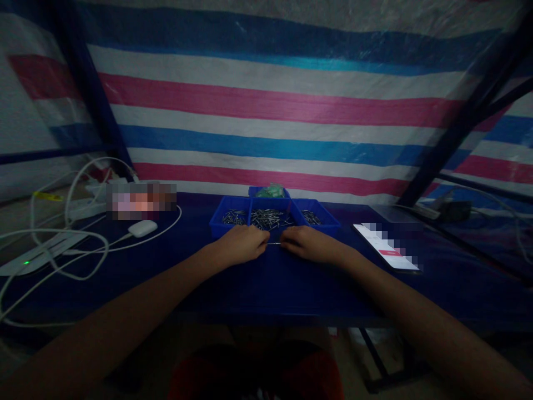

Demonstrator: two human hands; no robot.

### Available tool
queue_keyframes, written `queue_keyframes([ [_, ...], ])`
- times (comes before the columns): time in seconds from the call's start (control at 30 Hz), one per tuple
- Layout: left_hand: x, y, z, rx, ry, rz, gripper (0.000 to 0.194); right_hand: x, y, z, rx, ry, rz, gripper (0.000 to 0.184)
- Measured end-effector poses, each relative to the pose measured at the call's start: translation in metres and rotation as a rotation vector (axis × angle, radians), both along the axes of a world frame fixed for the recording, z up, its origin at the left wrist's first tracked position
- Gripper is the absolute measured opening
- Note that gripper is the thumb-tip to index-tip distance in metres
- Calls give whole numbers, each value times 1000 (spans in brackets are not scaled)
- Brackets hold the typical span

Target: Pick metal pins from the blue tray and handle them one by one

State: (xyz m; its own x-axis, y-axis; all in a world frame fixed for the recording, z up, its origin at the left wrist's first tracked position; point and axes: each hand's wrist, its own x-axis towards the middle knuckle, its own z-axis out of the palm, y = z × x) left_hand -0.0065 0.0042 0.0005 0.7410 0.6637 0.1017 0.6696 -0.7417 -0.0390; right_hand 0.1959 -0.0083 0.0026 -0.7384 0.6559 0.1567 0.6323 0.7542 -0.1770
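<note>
My left hand and my right hand rest close together on the dark blue table, just in front of three blue bins. Both hands have their fingers curled in a pinch, and a thin metal pin spans the small gap between them, each hand gripping one end. The left bin, the middle bin and the right bin each hold several small metal pins.
A fourth blue bin with something green stands behind the row. A phone lies at the right. White cables, a white earbud case and a power strip lie at the left. A striped tarp hangs behind.
</note>
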Motion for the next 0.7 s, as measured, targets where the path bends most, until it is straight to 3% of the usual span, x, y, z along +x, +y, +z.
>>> queue_keyframes([
  [0.7, 1, -3, 4, 19, 20, 13, 15, 0, 0, -1, 0, 4, 9, 15],
])
